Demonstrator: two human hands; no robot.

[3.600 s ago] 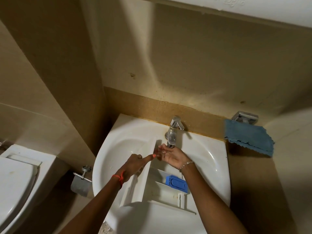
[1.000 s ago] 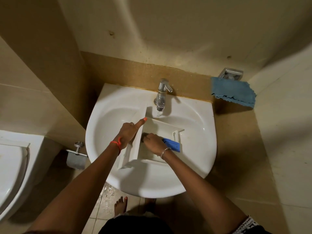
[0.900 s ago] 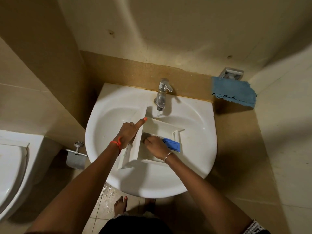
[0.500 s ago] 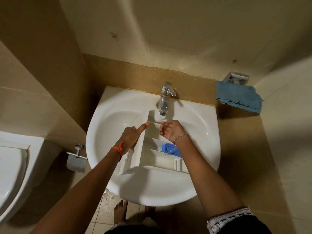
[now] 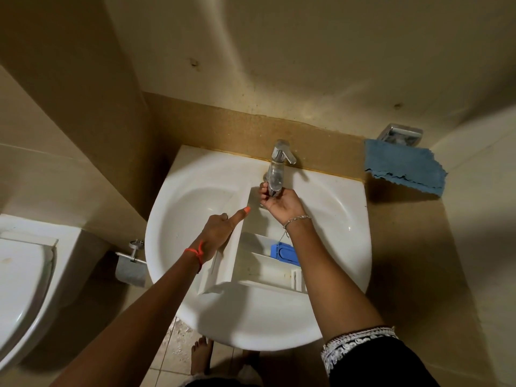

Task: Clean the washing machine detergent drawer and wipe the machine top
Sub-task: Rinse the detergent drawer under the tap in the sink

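Note:
The white detergent drawer (image 5: 251, 265) lies tilted in the white sink (image 5: 178, 219), its blue insert (image 5: 284, 252) in a middle compartment. My left hand (image 5: 216, 233) grips the drawer's left side panel, one orange-nailed digit stretched along the panel's edge. My right hand (image 5: 282, 203) is cupped just under the spout of the chrome tap (image 5: 276, 169), over the drawer's far end, fingers reaching up beside the spout. A blue cloth (image 5: 405, 169) hangs on the wall to the right of the sink.
A chrome holder (image 5: 402, 134) sits above the cloth. A white toilet (image 5: 19, 275) stands at the left, with a toilet-roll holder (image 5: 129, 263) between it and the sink. My bare foot (image 5: 199, 356) is on the wet tiled floor under the sink.
My right hand left the drawer's compartment by the blue insert and rose to the tap spout. The left hand kept its hold on the drawer's side.

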